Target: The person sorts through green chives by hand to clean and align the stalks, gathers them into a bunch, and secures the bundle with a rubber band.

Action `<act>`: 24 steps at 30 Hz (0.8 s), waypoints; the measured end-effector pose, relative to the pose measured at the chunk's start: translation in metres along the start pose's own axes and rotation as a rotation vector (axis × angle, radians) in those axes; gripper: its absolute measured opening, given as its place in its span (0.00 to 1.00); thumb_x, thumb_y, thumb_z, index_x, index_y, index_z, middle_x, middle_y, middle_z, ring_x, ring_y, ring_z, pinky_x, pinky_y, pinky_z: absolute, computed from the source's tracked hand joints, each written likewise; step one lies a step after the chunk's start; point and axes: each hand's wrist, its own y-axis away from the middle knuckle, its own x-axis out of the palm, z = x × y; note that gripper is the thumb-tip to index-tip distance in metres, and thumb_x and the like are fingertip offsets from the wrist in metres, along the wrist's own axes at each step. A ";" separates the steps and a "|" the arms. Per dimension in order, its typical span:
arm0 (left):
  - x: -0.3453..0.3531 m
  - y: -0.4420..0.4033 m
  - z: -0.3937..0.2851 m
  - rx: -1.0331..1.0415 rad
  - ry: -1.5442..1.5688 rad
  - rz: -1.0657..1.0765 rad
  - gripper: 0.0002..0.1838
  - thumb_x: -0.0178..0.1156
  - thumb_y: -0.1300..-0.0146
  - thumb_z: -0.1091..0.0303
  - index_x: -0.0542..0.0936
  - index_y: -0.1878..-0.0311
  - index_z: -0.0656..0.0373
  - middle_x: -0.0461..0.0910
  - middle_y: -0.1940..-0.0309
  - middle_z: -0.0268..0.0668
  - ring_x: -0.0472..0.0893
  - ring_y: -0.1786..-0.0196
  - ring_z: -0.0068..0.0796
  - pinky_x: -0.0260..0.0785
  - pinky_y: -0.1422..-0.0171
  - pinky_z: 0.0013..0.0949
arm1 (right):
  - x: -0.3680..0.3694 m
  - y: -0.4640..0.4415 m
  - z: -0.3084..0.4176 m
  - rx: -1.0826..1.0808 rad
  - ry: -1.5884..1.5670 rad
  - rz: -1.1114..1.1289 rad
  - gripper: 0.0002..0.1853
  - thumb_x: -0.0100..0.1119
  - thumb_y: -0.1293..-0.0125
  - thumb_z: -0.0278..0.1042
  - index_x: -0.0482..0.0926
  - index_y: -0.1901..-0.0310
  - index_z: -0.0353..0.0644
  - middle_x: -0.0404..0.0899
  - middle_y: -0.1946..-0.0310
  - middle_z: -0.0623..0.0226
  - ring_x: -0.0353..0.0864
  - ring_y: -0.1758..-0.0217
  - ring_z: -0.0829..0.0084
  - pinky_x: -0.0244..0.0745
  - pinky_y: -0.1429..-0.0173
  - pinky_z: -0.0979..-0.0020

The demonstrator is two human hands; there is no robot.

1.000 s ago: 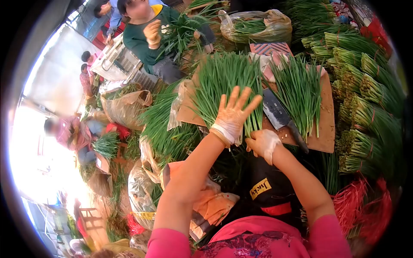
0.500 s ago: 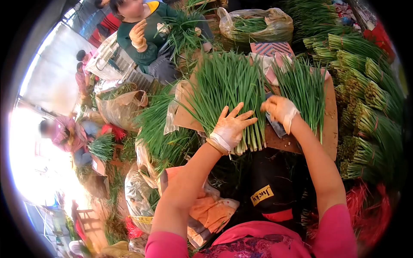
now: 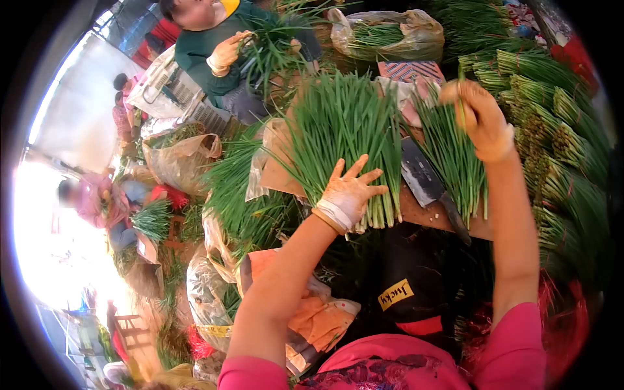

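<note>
Fingers spread, my left hand [image 3: 349,196] in a thin glove lies flat on the stem end of a broad pile of garlic chives [image 3: 344,133]. My right hand [image 3: 480,118], also gloved, is raised over a smaller pile of chives [image 3: 458,162]. Its fingers are bent together around a thin yellowish leaf, slightly blurred. Between the two piles a cleaver [image 3: 420,174] rests on the brown board [image 3: 416,213], its dark handle pointing toward me. No hand touches the cleaver.
Tied chive bundles [image 3: 549,140] are stacked along the right. A plastic bag of chives [image 3: 387,39] stands behind the board. Across from me a person in a green top [image 3: 208,55] handles chives. Loose chives [image 3: 253,208] and plastic bags [image 3: 182,162] lie to the left.
My right hand has moved from beside the cleaver up and to the right, now with a thin leaf in its fingers. The cleaver shows fully. My left hand stays on the pile.
</note>
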 end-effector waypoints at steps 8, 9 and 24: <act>-0.046 -0.025 -0.024 -0.072 -0.121 0.292 0.23 0.57 0.37 0.54 0.76 0.37 0.37 0.67 0.30 0.31 0.54 0.22 0.43 0.43 0.24 0.65 | 0.014 0.118 -0.029 0.442 1.398 0.306 0.21 0.63 0.37 0.51 0.78 0.52 0.42 0.83 0.60 0.56 0.82 0.53 0.55 0.76 0.50 0.59; -0.057 -0.032 -0.032 -0.081 -0.185 0.410 0.25 0.58 0.37 0.53 0.75 0.35 0.39 0.65 0.28 0.31 0.53 0.22 0.43 0.43 0.24 0.65 | 0.010 0.122 -0.049 0.355 1.452 0.281 0.26 0.64 0.38 0.50 0.76 0.45 0.42 0.83 0.57 0.56 0.82 0.51 0.54 0.77 0.49 0.59; -0.019 -0.027 -0.034 0.146 -0.314 0.311 0.24 0.61 0.43 0.64 0.78 0.40 0.45 0.74 0.41 0.34 0.59 0.24 0.40 0.37 0.21 0.63 | -0.021 0.130 -0.053 0.553 1.439 -0.052 0.32 0.60 0.42 0.40 0.68 0.33 0.53 0.78 0.46 0.55 0.80 0.45 0.56 0.76 0.42 0.60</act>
